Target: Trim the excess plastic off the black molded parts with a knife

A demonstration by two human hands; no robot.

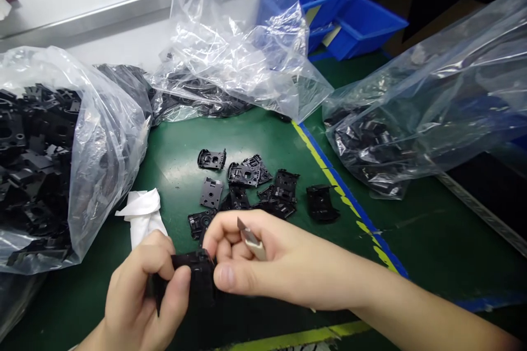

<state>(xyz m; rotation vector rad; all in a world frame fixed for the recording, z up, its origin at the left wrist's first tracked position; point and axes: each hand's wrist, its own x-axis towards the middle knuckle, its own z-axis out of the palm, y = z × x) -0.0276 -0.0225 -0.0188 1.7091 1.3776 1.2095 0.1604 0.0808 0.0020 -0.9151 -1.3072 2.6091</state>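
Note:
My left hand (142, 290) pinches a black plastic part (197, 277) between thumb and fingers, close to the table's front edge. A small craft knife (252, 241) is tucked in my right hand (255, 263), its pointed blade sticking up past the curled fingers and most of its pale handle hidden in the palm. The right thumb and forefinger meet the right end of the black part; I cannot tell how firmly they grip it. Beyond my hands, several similar black plastic parts (242, 173) lie loosely heaped, with one black part (322, 203) apart on the right.
Clear bags of black parts stand at the left (111, 137), the back (242, 60) and the right (370, 137). White cloth or paper (144, 211) lies beside my left hand. Blue bins (366, 24) sit behind. Blue and yellow tape (341, 175) crosses the green tabletop (177, 148).

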